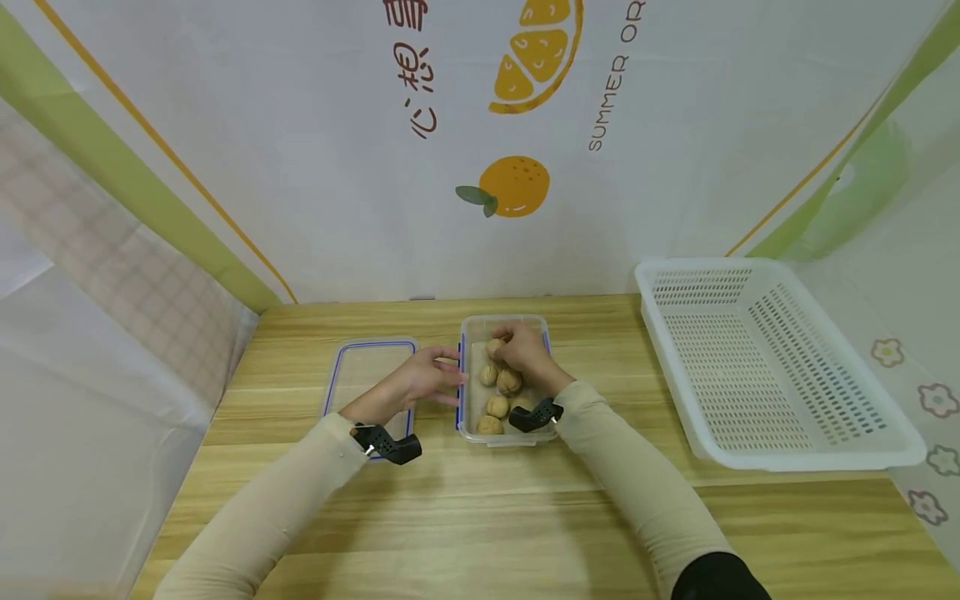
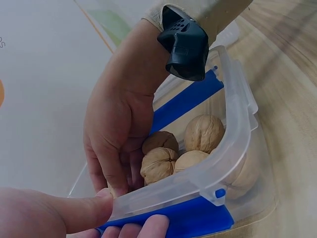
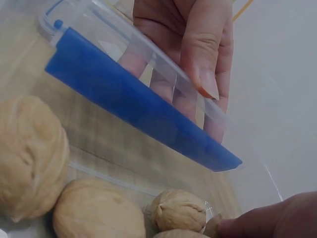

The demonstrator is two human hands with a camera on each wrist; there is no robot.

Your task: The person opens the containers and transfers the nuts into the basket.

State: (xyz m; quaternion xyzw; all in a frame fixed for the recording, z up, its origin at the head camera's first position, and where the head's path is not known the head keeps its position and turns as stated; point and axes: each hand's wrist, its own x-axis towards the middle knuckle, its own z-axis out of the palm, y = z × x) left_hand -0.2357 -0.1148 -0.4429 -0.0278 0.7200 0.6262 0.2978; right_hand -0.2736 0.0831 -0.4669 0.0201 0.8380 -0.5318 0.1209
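A clear plastic food container with blue side latches stands on the table and holds several walnuts. At its left side is my left hand; the left wrist view shows the thumb at the rim and the fingers against the blue latch, gripping that wall. My right hand reaches down into the far part of the container. Its fingers hold a walnut, mostly hidden by the hand in both wrist views. Other walnuts lie loosely grouped toward the near end.
The clear lid with a blue seal lies flat on the table left of the container, partly under my left forearm. To the right stands a large white perforated basket. A printed cloth hangs behind the wooden table.
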